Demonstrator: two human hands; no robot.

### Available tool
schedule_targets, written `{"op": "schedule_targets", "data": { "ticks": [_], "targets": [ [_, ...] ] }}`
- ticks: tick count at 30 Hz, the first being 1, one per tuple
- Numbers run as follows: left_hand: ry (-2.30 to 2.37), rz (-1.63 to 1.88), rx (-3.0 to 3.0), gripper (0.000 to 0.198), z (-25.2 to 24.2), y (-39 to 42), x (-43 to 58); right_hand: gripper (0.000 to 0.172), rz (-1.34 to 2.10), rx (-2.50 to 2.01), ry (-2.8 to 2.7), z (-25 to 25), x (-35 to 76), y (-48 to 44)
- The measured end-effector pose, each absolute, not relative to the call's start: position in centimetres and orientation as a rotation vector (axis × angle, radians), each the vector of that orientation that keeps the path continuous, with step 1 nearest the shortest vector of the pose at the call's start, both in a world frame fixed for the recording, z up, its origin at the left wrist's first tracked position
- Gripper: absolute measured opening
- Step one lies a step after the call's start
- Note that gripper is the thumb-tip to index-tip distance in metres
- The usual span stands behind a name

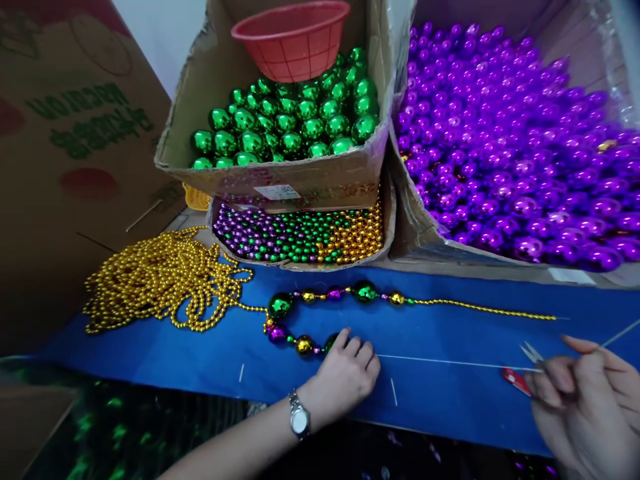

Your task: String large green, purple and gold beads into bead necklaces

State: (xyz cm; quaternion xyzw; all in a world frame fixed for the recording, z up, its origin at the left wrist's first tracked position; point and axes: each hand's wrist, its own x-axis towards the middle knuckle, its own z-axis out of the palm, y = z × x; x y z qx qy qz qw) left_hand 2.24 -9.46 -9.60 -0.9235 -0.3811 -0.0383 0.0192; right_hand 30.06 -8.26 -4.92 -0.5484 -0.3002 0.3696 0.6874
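A strand of large shiny green, gold and purple beads (pixel 334 293) lies on a blue-covered bench (pixel 450 413), curving from just beyond the left hand (pixel 345 377) round to that hand's fingertips. The left hand rests knuckles up with its fingers bent, their tips pressing the nearest end of the strand down against the bench; a silver wristwatch (pixel 299 419) sits on its wrist. A thin white thread (pixel 450 363) comes out from under this hand and runs straight across to the right hand (pixel 590 407), which is blurred at the lower corner and grasps small red-handled metal snips (pixel 517 381), blades pointing toward the left hand. Beyond the thread, the far end of the strand thins into a fine gold bead chain (pixel 480 308) stretching out above the right hand. To the outer side of the left hand, a loose heap of small gold bead chains (pixel 160 277) joins the strand. Farther from both hands stands a low cardboard tray (pixel 300 265) of small purple, green and gold beads (pixel 300 235). On top of it rests a worn cardboard box (pixel 280 180) of large green balls (pixel 290 120), holding a red plastic mesh basket (pixel 293 40). Beyond the right hand, a big open box (pixel 415 227) is full of glossy purple balls (pixel 510 147).
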Motion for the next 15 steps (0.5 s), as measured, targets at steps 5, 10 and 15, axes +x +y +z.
{"op": "schedule_targets", "data": {
  "ticks": [5, 10, 15],
  "targets": [
    [-1.175, -0.186, -2.821, 0.017, -10.7, -9.6, 1.8, 0.015, 0.834, -1.242, -0.623, -4.9, 30.0, -8.4],
    [-1.158, -0.211, -2.809, 0.016, -11.2, -9.8, 1.5, 0.017, 0.796, -1.234, -0.590, -4.7, 30.6, -8.4],
    [-1.142, -0.170, -2.848, 0.019, -10.4, -10.0, 1.7, 0.018, 0.770, -1.229, -0.579, -4.9, 30.9, -8.2]
  ]
}}
